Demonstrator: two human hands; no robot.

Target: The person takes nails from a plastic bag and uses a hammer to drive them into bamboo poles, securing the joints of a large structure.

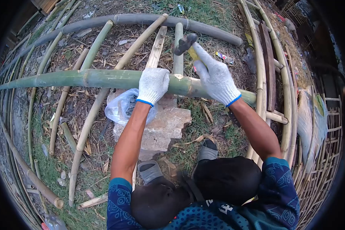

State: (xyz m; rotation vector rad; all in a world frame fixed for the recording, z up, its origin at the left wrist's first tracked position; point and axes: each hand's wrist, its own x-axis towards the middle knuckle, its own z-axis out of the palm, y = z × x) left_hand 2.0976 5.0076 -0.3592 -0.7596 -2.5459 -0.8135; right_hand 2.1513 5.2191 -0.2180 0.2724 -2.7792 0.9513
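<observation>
My left hand (pixel 153 84), in a white knit glove, is closed over the thick green bamboo pole (pixel 107 79) that runs across in front of me. Its fingertips are hidden, close to where a pale split bamboo strip (pixel 156 48) meets that pole. In my right hand (pixel 214 76), gloved as well, is a hammer (pixel 186 44) with a dark head and a yellow handle, raised above the pole. A short green bamboo piece (pixel 178 48) stands between this pole and a grey-green curved one (pixel 157 19) farther off.
A clear plastic bag (pixel 123 106), apparently with nails in it, lies on a broken concrete slab (pixel 165 124) below the pole. Bamboo crosspieces (pixel 90 122) extend on the left. More bamboo poles (pixel 260 69) and a dark brown board (pixel 266 65) are at right. Grass and litter cover the ground.
</observation>
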